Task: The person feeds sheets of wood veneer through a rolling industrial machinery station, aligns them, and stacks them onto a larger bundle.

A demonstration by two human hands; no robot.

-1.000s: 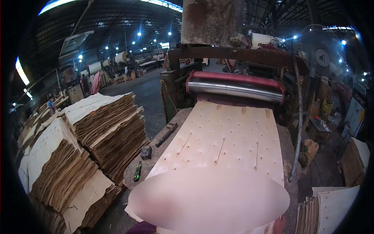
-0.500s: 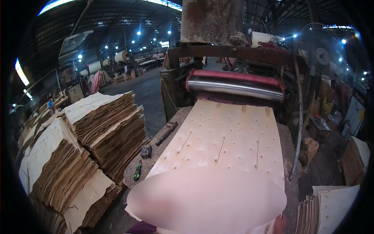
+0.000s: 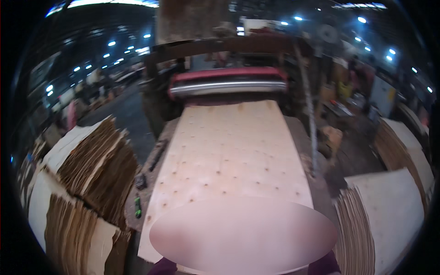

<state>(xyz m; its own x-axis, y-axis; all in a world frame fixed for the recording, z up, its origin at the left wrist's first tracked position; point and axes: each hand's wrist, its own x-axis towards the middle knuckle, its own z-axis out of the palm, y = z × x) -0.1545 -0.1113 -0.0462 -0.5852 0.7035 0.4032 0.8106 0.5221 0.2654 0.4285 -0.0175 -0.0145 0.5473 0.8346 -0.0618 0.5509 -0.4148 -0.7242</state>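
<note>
A pale wood veneer sheet [image 3: 229, 156], dotted with small knots, lies lengthwise before me and reaches toward a steel roller [image 3: 229, 87] with a red one above it. Dark purple cuffs show at the sheet's near end: my left sleeve [image 3: 162, 266] by its left corner, my right sleeve [image 3: 323, 264] by its right. A blurred oval covers both hands. Reddish smears mark my left hand [image 3: 168, 236] and my right hand [image 3: 316, 236] over the near part of the sheet. Their fingers and grip are hidden.
Left of the bed lie a green-and-black utility knife [image 3: 138, 207], a small dark block [image 3: 140, 181] and a dark bar [image 3: 158, 155]. Tall veneer stacks [image 3: 91, 160] stand at left, another stack [image 3: 389, 206] at right. An upright pole [image 3: 308, 105] rises beside the machine's right side.
My view has swung right, so the machine and stacks sit further left. The sheet's surface shows different knots; its dark slits no longer show. My right sleeve has come into view.
</note>
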